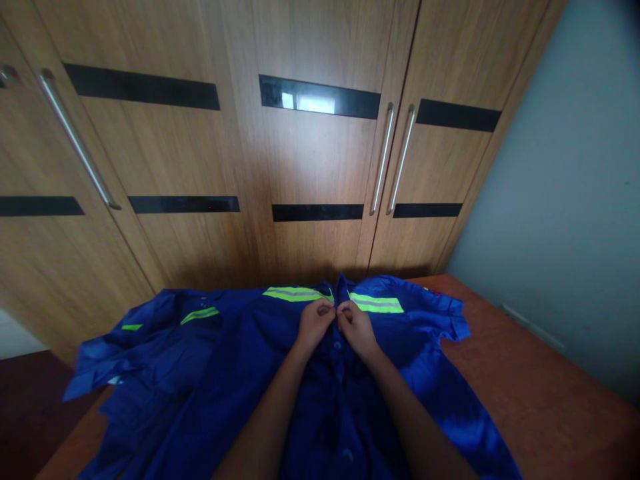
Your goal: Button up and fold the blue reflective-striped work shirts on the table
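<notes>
A blue short-sleeved work shirt [410,347] with yellow-green and grey reflective bands lies spread out, its collar end away from me. My left hand [316,321] and my right hand [356,327] meet at the front opening, just below the collar. Both pinch the edges of the shirt front, fingertips almost touching. Whatever lies between the fingertips is too small to make out. Below the hands, a button [337,345] shows on the front strip. Another blue garment [165,353] with similar bands lies at the left, partly overlapped by the shirt.
The garments rest on a reddish-brown surface [525,373]. Right behind it stands a wooden wardrobe [320,160] with black inlays and metal handles [383,160]. A pale wall [565,200] bounds the right side.
</notes>
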